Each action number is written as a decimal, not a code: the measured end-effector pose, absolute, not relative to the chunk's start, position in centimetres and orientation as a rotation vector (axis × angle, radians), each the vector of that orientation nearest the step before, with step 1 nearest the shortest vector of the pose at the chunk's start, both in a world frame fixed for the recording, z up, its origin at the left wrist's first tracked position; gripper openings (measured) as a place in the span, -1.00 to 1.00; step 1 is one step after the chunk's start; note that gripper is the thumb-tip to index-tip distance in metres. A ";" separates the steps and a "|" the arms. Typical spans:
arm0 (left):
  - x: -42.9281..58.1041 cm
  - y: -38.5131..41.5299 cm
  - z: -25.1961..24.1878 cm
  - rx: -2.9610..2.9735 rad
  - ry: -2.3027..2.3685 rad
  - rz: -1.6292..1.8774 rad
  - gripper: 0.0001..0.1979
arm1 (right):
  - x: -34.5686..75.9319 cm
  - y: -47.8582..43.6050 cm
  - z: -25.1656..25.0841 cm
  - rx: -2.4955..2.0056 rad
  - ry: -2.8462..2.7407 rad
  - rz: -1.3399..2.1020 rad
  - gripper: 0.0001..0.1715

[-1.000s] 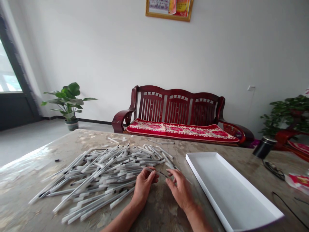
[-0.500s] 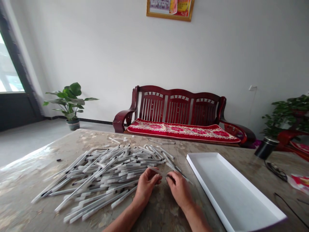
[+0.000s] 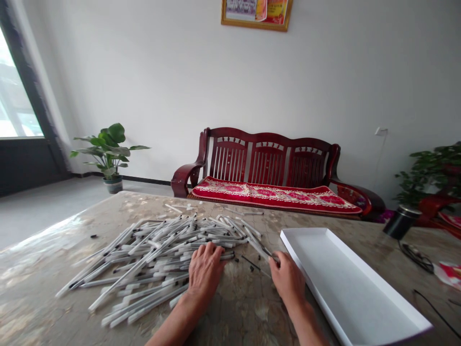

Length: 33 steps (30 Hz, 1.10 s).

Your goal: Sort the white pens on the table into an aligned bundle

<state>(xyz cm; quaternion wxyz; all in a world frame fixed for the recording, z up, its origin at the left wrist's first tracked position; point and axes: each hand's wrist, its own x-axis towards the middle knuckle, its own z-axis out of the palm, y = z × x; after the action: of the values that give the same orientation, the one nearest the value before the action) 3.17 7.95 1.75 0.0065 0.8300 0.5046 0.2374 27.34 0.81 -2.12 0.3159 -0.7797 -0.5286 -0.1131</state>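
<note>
A wide heap of white pens (image 3: 158,250) with dark tips lies on the marbled table (image 3: 237,312). My left hand (image 3: 205,269) rests flat on the right edge of the heap, fingers stretched over the pens. My right hand (image 3: 287,279) is curled beside the near left corner of the long white tray (image 3: 360,307), its fingers pinched on a pen (image 3: 264,250) that points back towards the heap. Between my hands lie a thin dark refill (image 3: 249,262) and small black bits.
A black cylinder (image 3: 400,222), black cables (image 3: 414,254) and a red packet (image 3: 450,274) sit at the table's right. Behind the table stand a red wooden bench (image 3: 270,178) with a cushion, a potted plant (image 3: 108,151) at left and another plant (image 3: 432,173) at right.
My hands were together, working one pen between them. They have parted: the left has moved onto the heap and flattened, the right has moved right towards the tray with a pen.
</note>
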 end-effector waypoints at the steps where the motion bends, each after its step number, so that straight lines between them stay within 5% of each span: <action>1: 3.2 8.1 1.8 2.616 1.604 0.706 -0.82 | 27.1 0.8 -2.1 -2.015 -1.410 -0.285 -0.79; 10: 3.9 8.2 1.8 2.738 1.629 0.494 -0.82 | 23.0 1.2 -1.8 -1.806 -1.635 -0.124 -0.80; 17: 4.4 8.3 0.5 2.808 1.347 0.904 -0.90 | 22.5 1.4 -1.5 -1.685 -1.479 0.093 -0.63; 23: 5.0 8.2 -0.1 2.865 1.098 0.912 -0.95 | 22.0 1.7 -1.3 -1.607 -1.347 0.325 -0.46; 33: 4.9 8.6 -1.0 2.900 0.913 1.162 -0.94 | 22.5 2.2 -1.7 -1.402 -1.269 0.432 -0.60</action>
<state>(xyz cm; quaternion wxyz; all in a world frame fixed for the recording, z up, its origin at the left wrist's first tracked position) 4.86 8.60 -0.96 -0.0569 0.8895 0.2801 0.3565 22.50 2.24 -1.67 0.5654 -0.5961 -0.5397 0.1838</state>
